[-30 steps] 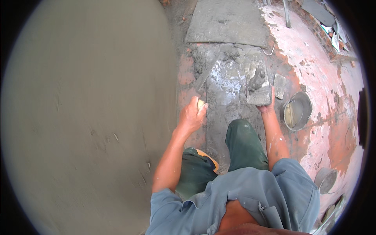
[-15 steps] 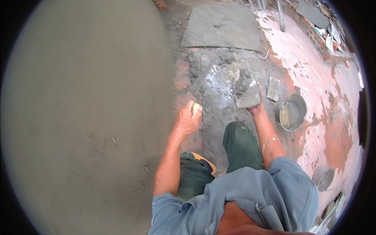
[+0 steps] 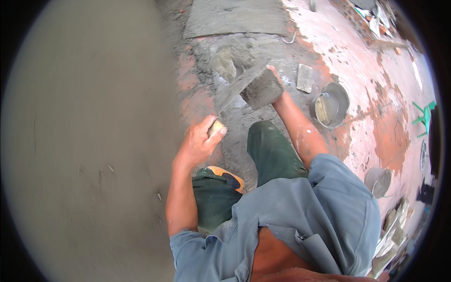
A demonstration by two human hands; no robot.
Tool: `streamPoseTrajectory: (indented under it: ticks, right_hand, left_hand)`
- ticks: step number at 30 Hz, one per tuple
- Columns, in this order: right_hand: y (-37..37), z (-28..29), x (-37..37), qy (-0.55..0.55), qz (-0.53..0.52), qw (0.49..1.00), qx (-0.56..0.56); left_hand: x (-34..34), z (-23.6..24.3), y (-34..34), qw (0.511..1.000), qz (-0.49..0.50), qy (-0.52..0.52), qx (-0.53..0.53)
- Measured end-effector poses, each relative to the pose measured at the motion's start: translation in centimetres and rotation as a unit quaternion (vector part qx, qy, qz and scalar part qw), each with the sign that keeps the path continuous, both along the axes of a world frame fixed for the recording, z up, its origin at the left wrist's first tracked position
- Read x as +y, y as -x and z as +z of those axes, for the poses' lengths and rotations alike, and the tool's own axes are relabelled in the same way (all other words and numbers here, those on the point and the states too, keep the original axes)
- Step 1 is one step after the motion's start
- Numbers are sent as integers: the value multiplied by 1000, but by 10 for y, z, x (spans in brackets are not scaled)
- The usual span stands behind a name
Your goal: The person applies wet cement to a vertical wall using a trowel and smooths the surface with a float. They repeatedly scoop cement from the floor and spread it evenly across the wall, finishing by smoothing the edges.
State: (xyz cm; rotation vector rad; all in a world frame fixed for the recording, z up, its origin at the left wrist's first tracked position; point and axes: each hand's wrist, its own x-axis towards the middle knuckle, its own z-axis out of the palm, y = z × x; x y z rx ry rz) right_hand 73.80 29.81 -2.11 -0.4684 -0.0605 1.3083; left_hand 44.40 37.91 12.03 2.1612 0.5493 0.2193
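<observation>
My left hand (image 3: 199, 141) is closed around the pale handle of a trowel (image 3: 239, 87). The trowel's long grey blade slants up to the right, across the far left edge of a mortar-coated hand board (image 3: 263, 90). Whether blade and board touch, I cannot tell. My right hand (image 3: 278, 84) grips the board from its right side, with most of the fingers hidden by it. Just beyond the blade is a lump of wet grey mortar (image 3: 225, 63). To my left a broad, smooth grey plastered surface (image 3: 94, 117) fills the view.
A grey brick-like block (image 3: 305, 78) and a bucket (image 3: 336, 96) with pale contents stand to the right. Another bucket (image 3: 378, 182) is nearer me. A flat grey sheet (image 3: 237, 19) lies at the far side, and a green plastic stool (image 3: 425, 117) shows at the right rim.
The trowel blade has swung right, over the hand board. The board has turned and tilted, and the mortar lump seen on it before no longer shows there. The view has shifted right.
</observation>
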Motion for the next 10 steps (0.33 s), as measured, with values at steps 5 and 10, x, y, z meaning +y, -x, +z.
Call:
streamPoseTrajectory:
  ticks: [5, 10]
  right_hand:
    - [4, -21, -1, 29, -16, 985, -169]
    - [-3, -75, 14, 124, -30, 893, -431]
  left_hand:
    - [17, -1, 18, 996, 61, -41, -58]
    - [53, -27, 19, 940, 245, -219, -96]
